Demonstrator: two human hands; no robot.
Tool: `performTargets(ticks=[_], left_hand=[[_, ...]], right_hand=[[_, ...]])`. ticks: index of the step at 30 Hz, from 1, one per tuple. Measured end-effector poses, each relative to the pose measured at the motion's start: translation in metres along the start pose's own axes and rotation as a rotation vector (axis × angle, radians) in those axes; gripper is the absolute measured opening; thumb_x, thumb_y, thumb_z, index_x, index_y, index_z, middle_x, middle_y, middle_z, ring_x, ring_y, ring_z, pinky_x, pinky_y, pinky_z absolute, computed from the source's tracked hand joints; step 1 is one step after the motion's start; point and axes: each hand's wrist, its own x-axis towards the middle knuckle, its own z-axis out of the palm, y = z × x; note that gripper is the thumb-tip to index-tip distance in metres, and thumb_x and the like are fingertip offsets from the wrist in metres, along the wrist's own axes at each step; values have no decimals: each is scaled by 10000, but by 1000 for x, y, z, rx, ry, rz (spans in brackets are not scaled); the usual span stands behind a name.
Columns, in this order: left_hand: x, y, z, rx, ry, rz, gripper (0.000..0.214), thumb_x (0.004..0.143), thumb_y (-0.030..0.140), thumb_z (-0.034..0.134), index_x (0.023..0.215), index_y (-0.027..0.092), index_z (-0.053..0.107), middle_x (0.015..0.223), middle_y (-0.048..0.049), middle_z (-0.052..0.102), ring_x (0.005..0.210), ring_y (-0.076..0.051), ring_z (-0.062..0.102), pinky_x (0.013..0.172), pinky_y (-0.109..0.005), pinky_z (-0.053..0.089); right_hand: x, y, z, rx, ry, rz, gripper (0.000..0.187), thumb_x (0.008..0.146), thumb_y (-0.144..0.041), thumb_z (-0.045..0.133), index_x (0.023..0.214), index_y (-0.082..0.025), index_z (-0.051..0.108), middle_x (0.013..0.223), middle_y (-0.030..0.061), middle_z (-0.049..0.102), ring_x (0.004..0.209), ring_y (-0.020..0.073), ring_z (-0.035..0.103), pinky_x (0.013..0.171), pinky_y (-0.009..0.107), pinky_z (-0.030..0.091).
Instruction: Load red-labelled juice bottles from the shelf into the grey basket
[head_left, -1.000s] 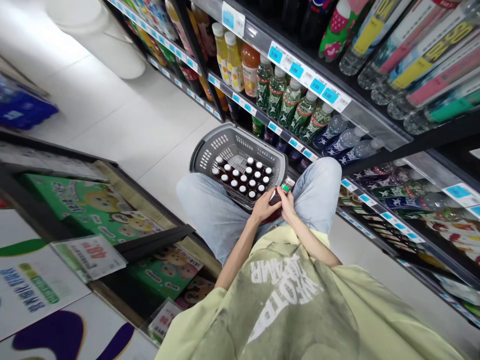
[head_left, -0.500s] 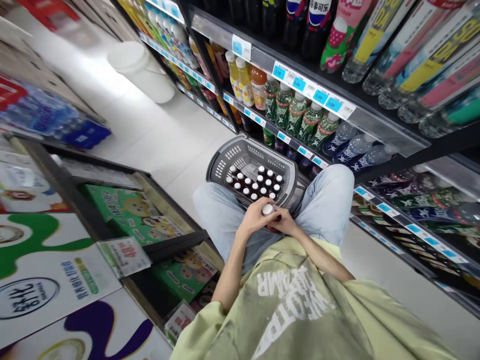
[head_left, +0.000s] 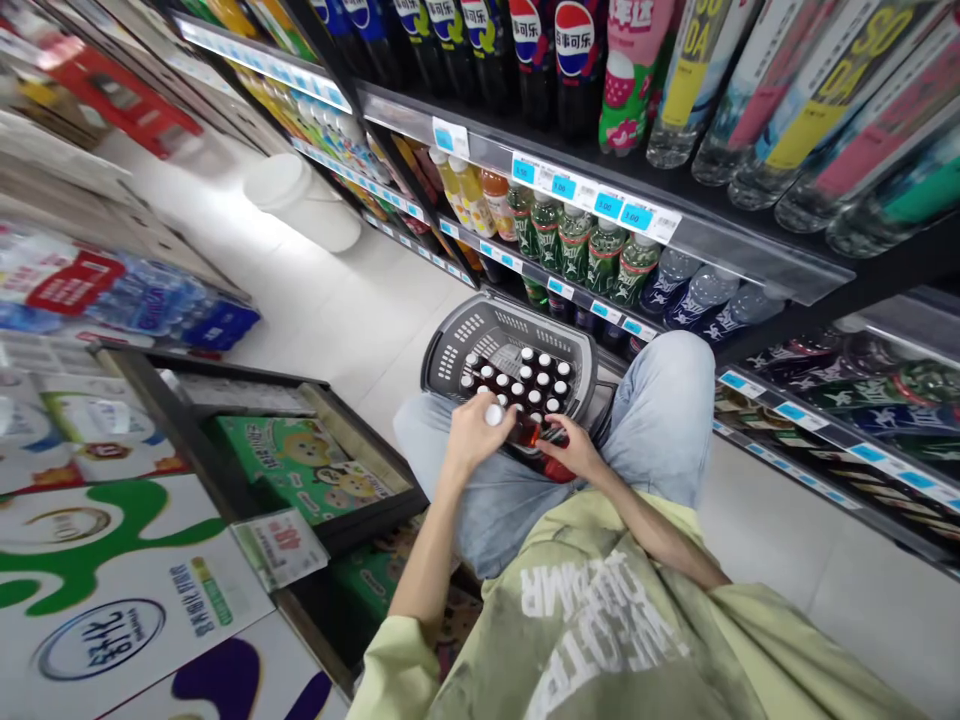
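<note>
My left hand (head_left: 474,436) is closed around a small dark bottle (head_left: 526,430) with a white cap, held tilted with the cap toward the left and a red patch on its body. My right hand (head_left: 576,450) is just to the right of the bottle's lower end, its thumb and fingers apart. Below the right hand is a red object (head_left: 556,471), partly covered, whose kind I cannot make out. In front of both hands stands a grey plastic shopping basket (head_left: 450,335) holding several upright dark bottles (head_left: 542,379) with white caps.
Drink shelves (head_left: 600,195) with price tags rise close in front and to the right. On the left stand carton boxes (head_left: 112,590) and a low display rack (head_left: 375,515). Farther back on the pale tiled floor (head_left: 352,310) is a white bucket (head_left: 319,215).
My hands have moved apart. The left has shifted left with the capped bottle, now tilted with its body showing. The right has come off it, fingers spread. The view has shifted slightly.
</note>
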Motion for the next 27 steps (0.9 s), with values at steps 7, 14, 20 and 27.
performTargets(ticks=[7,14,20,27], left_hand=[[87,-66,18,215,61,-135,239,1011,443,627,959,210,646,1017,-122,737,977,-312,724,910,-391,552],[146,-127,77,330,-88,-281,296,1025,395,607,1164,148,692,1198,-203,715,1114,-382,705,994,-446,552],[159,-157,124,272,-135,-373,347,1039,396,604,1231,122,695,1239,-226,657,1117,-391,703,987,-469,562],[156,-170,169,233,-188,-370,357,1021,387,623,1258,135,713,1289,-212,635,1146,-373,686,1029,-454,560]], right_hand=[[-10,3,7,-201,-327,121,372,932,-322,757,1292,-229,756,1219,92,822,1083,247,800,1008,372,623],[-15,4,8,-158,-285,140,296,923,-316,747,1208,-260,806,1020,49,861,963,247,837,886,350,653],[-13,5,12,-112,-228,168,277,914,-292,719,1173,-262,813,936,36,857,878,246,837,836,349,659],[-9,-6,10,-59,-199,236,625,936,-282,685,1555,-287,603,1124,41,850,877,217,820,906,374,660]])
